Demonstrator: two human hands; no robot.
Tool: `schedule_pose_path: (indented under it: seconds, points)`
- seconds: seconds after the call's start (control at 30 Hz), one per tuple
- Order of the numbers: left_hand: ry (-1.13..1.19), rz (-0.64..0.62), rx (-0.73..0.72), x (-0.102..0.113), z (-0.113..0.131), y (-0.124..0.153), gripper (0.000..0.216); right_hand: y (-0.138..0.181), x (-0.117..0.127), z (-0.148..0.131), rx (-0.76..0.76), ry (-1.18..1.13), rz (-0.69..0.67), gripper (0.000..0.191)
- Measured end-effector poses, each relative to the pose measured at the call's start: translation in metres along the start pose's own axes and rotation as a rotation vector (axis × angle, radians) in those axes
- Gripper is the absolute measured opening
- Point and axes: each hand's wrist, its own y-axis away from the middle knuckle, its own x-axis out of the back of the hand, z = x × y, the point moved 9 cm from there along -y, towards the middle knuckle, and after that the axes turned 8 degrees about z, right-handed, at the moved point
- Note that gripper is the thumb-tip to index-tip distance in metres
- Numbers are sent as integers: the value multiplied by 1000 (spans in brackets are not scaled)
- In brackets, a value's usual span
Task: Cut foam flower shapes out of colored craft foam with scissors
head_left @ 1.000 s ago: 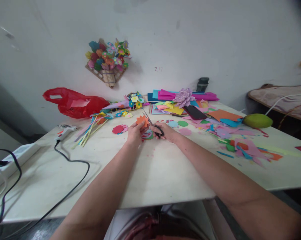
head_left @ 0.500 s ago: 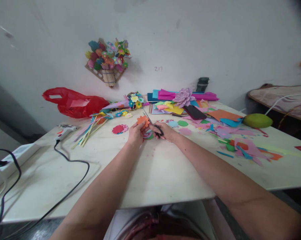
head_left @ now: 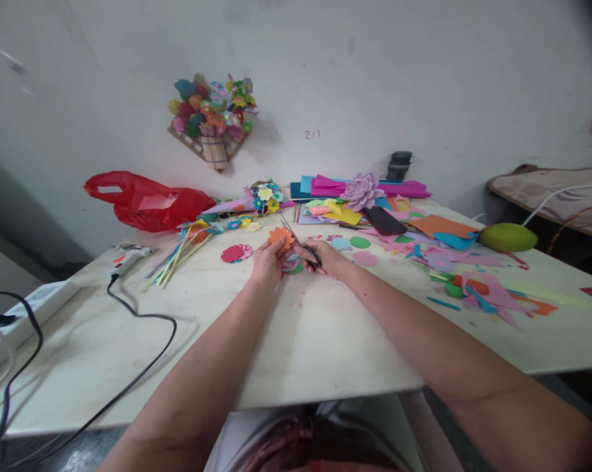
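Note:
My left hand pinches an orange paper flower with scalloped petals, held just above the table. My right hand grips black-handled scissors; their blades point up and left, beside the flower's right edge. Whether the blades touch the paper I cannot tell. Under and between my hands lies a green and pink round piece, partly hidden. A red flower cut-out rests to the left of my left hand, overlapping a pink one. Beyond my right hand are a light blue cut-out and a green disc.
On the left are a glue gun with a black cord, a power strip, paper strips and a red plastic bag. To the right lie a phone, colourful scraps and a green fruit.
Almost nothing differs. Both hands keep their hold on the orange flower and the scissors, and the view has shifted very slightly.

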Motion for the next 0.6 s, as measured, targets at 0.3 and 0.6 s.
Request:
schedule_pose_path:
  seconds: [0.3, 0.6]
  points:
    - [-4, 34, -2, 5, 2, -3, 9, -1, -1, 4, -27, -12, -2, 26]
    - [-45, 5, -32, 7, 4, -6, 7, -2, -2, 9, -75, -28, -11, 24]
